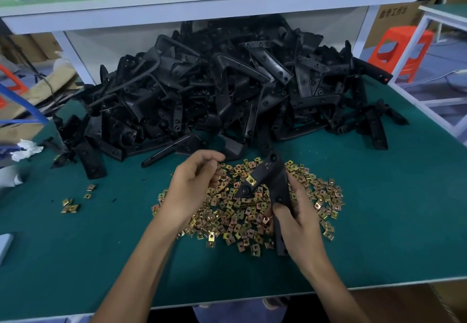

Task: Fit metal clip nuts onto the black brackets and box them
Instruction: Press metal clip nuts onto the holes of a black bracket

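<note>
R hand grips a black plastic V-shaped bracket by its lower arm, just above the nuts at front-centre of the green-matted workbench. Bracket is matte, w/ two flat arms and round screw holes. One brass-coloured square clip nut is clipped on the shorter arm. L hand is over the loose pile of gold clip nuts, fingers curled, thumb near fingertips; can't tell if it pinches a nut. Big heap of black brackets lies behind.
</note>
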`<control>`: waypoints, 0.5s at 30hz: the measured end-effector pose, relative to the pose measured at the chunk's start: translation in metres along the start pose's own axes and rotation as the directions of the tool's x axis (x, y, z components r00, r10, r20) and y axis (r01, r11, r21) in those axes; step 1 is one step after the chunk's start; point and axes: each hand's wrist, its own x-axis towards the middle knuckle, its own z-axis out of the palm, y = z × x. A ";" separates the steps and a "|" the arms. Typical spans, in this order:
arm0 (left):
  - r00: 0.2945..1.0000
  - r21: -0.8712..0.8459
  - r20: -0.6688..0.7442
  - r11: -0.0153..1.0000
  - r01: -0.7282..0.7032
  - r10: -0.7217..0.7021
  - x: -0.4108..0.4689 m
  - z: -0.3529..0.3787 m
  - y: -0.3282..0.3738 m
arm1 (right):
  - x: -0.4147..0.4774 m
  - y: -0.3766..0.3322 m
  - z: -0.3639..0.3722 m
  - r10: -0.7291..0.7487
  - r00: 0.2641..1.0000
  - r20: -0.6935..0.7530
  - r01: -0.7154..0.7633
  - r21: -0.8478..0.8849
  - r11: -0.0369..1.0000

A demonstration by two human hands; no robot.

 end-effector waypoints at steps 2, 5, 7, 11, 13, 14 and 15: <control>0.999 -0.029 0.018 0.999 -0.029 0.029 -0.007 0.001 0.008 | 0.000 0.002 -0.001 0.016 1.000 0.003 -0.016 0.005 1.000; 0.993 0.036 0.040 0.993 -0.110 0.108 -0.016 0.001 0.020 | 0.000 0.002 -0.002 0.025 1.000 0.013 -0.025 0.008 1.000; 0.978 0.111 0.049 0.972 -0.205 0.201 -0.021 0.001 0.027 | 0.000 0.003 -0.002 0.028 0.999 0.024 -0.028 0.014 1.000; 0.945 0.172 0.017 0.930 -0.326 0.328 -0.030 0.003 0.039 | 0.000 0.002 -0.002 0.034 0.999 0.038 -0.035 0.027 0.999; 0.935 0.180 0.010 0.920 -0.349 0.353 -0.032 0.003 0.042 | -0.001 0.001 -0.002 0.030 0.999 0.041 -0.031 0.024 0.999; 0.933 0.181 0.009 0.917 -0.356 0.361 -0.033 0.003 0.044 | -0.001 0.001 -0.002 0.028 0.999 0.043 -0.029 0.021 0.999; 0.931 0.183 0.009 0.915 -0.361 0.365 -0.033 0.003 0.045 | -0.001 0.000 -0.002 0.027 0.999 0.043 -0.028 0.018 0.999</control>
